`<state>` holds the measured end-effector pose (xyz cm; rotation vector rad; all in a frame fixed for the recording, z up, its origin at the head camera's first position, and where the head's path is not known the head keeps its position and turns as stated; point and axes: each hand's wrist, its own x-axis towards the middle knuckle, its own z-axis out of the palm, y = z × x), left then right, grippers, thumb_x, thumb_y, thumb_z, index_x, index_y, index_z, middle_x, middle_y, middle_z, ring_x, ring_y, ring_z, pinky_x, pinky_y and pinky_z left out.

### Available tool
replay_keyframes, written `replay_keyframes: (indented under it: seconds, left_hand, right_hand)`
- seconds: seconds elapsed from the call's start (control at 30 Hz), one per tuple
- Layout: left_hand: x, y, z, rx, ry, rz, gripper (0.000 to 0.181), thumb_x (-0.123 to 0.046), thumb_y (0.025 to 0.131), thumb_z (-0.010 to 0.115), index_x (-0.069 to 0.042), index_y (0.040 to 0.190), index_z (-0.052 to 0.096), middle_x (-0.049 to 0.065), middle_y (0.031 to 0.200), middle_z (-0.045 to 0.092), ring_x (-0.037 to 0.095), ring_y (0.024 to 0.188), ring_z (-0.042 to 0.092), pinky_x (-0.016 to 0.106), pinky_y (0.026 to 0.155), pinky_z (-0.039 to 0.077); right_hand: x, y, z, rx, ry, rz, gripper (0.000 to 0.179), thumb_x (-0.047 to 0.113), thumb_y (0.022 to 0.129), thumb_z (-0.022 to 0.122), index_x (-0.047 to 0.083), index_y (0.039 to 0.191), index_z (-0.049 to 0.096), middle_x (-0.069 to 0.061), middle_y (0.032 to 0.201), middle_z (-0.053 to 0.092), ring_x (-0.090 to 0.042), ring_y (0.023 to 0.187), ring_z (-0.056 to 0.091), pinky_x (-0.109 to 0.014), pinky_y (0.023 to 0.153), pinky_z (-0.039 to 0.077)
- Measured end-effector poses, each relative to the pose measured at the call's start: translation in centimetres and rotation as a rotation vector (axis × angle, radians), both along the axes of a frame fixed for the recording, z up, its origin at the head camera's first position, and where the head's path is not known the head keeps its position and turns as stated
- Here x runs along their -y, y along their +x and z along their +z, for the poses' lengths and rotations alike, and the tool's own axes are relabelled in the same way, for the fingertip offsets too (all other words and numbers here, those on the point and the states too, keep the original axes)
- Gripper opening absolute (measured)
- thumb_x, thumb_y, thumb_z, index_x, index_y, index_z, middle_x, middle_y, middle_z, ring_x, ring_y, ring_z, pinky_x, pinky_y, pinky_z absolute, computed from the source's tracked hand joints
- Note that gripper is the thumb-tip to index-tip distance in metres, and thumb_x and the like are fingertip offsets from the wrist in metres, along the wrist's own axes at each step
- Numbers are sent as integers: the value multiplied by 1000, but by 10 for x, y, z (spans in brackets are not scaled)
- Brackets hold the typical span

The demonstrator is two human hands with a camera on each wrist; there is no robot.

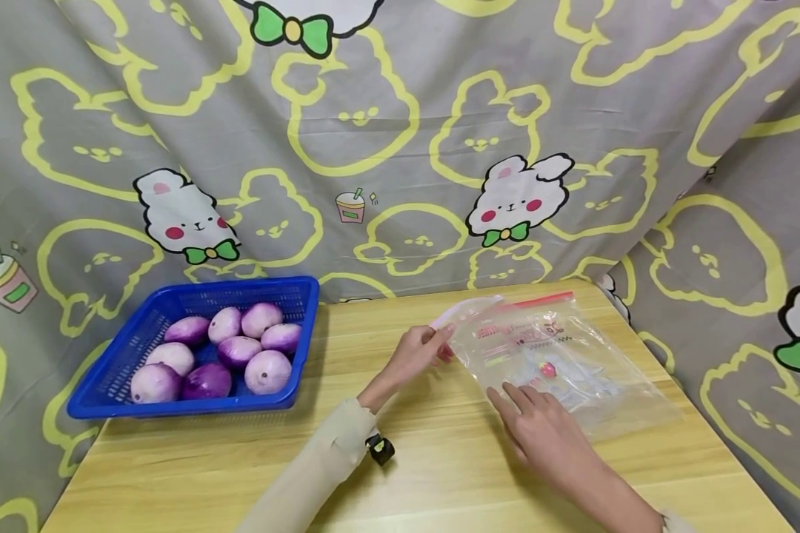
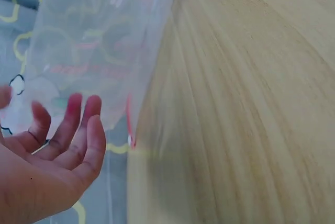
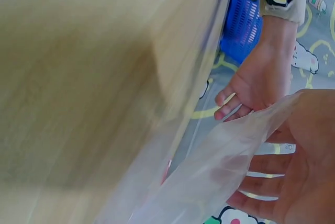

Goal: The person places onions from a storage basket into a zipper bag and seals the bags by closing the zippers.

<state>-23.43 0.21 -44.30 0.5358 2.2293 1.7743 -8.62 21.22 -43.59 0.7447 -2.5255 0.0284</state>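
A clear printed zip bag [image 1: 593, 355] lies at the right of the table, with a red strip and a lilac strip along its far mouth edges. My left hand [image 1: 416, 355] is at the bag's left corner. In the left wrist view, its fingers [image 2: 81, 145] are spread and loosely bent, with nothing visibly held between them. My right hand [image 1: 550, 437] lies over the bag's near side. In the right wrist view, clear film [image 3: 220, 156] drapes across its outstretched fingers, and their tips show through it.
Several purple onions [image 1: 240, 349] fill a blue plastic basket [image 1: 310, 318] at the table's left. A patterned grey curtain [image 1: 400, 148] hangs behind the wooden table [image 1: 193, 474] and at its sides. The left wrist carries a small black device [image 1: 380, 448].
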Motion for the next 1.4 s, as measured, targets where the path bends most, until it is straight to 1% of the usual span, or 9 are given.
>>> replay_keyframes:
  seconds: [0.13,0.33,0.43,0.57,0.77,0.97,1.13,1.27,1.4]
  left_hand:
    - [4,0,-4,41,56,23,45,-32,103,54,2,74,61,18,68,66,40,68,67,46,70,59]
    - [14,0,3,85,109,-24,47,-20,106,49,5,66,46,13,60,53,33,54,60,43,68,58]
    - [19,-2,2,91,130,-16,47,-22,106,49,1,65,46,7,60,53,22,55,60,41,68,58]
    - [27,-3,7,81,156,-4,46,-22,105,49,-2,64,43,5,59,52,22,56,59,32,63,56]
    - [44,-3,13,68,161,4,47,-21,106,48,-5,62,42,4,57,49,19,56,60,32,66,57]
    - [61,0,15,73,164,-8,45,-21,105,49,-3,64,46,4,58,51,20,58,60,30,65,55]
    - [69,17,12,58,145,-43,41,-16,104,51,10,74,60,10,67,63,15,62,62,28,64,55]
    - [77,40,10,27,107,-91,36,-13,104,50,14,88,67,24,83,70,16,71,66,41,72,57]
    - [81,62,9,47,82,-133,33,-13,103,52,12,94,70,31,95,69,24,81,70,51,77,56]
  right_hand:
    - [3,2,-1,-12,38,30,44,16,81,62,3,124,65,-19,112,67,-36,97,64,-49,81,55]
    - [2,5,2,13,61,36,46,16,84,57,4,127,64,-22,117,65,-38,102,62,-51,83,54]
    - [1,4,3,-2,38,35,34,20,96,44,2,115,65,-21,115,64,-40,105,61,-51,80,54]
    - [2,0,4,-36,-24,48,43,25,103,24,3,92,59,-17,105,61,-35,95,59,-43,69,51]
    - [-1,-5,6,-59,-33,88,24,12,91,34,5,85,56,-9,89,53,-25,78,49,-33,59,40]
    - [-9,-11,6,-120,-68,114,28,10,91,30,4,82,56,-8,85,53,-28,78,50,-36,60,39]
    - [-17,-15,2,-163,-104,125,39,14,100,26,3,80,59,-8,84,55,-28,77,51,-38,61,39]
    - [-24,-19,-1,-188,-155,114,48,22,106,27,3,78,61,-8,83,58,-29,78,53,-40,62,40]
    - [-29,-25,-4,-185,-166,95,43,22,104,34,3,78,62,-10,82,59,-31,78,54,-42,62,41]
